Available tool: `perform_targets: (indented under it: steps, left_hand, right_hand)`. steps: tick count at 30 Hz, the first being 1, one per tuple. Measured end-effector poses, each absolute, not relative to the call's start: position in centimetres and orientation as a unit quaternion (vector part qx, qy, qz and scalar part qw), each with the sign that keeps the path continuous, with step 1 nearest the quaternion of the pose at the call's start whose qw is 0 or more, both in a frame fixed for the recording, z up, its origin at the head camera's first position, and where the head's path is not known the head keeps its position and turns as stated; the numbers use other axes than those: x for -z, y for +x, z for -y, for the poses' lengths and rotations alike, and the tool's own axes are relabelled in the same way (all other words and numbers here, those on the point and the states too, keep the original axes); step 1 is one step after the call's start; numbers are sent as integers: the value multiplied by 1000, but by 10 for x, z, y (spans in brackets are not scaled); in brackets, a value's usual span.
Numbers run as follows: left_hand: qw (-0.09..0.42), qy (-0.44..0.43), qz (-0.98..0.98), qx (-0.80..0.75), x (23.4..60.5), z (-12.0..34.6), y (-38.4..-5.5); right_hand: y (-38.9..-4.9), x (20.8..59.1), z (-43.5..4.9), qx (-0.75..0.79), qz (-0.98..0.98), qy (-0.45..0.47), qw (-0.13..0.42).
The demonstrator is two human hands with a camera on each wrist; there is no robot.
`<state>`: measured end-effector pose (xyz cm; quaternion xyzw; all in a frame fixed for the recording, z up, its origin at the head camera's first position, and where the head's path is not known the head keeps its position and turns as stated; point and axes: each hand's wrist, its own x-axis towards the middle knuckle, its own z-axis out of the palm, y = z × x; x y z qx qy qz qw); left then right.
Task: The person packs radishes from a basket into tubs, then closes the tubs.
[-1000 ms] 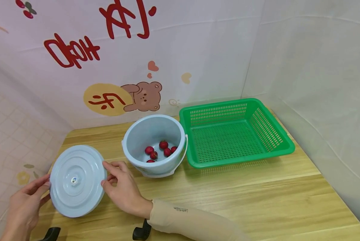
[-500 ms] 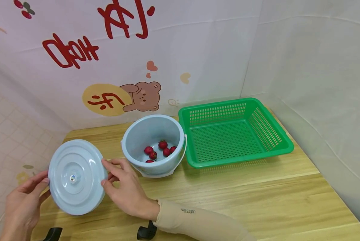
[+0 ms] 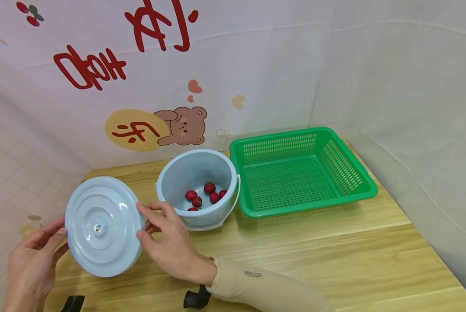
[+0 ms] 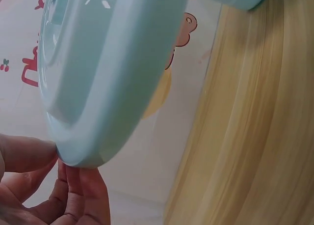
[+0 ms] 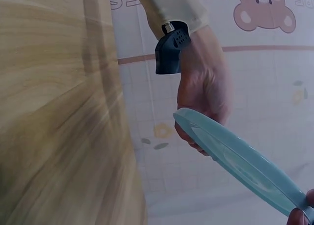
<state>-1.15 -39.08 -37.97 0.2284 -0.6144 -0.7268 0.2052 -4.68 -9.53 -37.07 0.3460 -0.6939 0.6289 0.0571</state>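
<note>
A round light-blue bucket lid [image 3: 104,251], with a small knob at its centre, is held up off the wooden table between both hands. My left hand [image 3: 34,262] pinches its left edge, thumb in front and fingers behind, as the left wrist view also shows on the lid [image 4: 93,122]. On the opposite edge my right hand [image 3: 174,247] pinches it between thumb and fingers. Tilted, the lid [image 5: 240,158] shows edge-on in the right wrist view. Behind the right hand stands a light-blue bucket [image 3: 182,173], uncovered, with several red radishes [image 3: 196,202] in it.
Right of the bucket, a green mesh basket [image 3: 295,184] sits close against its side. A white handle [image 3: 233,208] hangs down the bucket's right side. The wooden table [image 3: 315,268] extends to the right, and printed white cloth [image 3: 279,65] hangs behind it.
The lid has risen slightly, tipping its top face more toward the camera, and has lately shifted a little right. Both hands keep their hold. Bucket and basket stay in place.
</note>
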Motion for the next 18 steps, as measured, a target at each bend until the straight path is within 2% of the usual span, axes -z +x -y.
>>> perform_targets:
  steps: [7, 18]
  left_hand:
    - [209, 209, 603, 741, 378, 382, -10]
    - [222, 185, 561, 776, 370, 363, -13]
  right_hand:
    - [-49, 362, 84, -649, 678, 343, 36]
    - [-54, 358, 66, -638, 680, 351, 84]
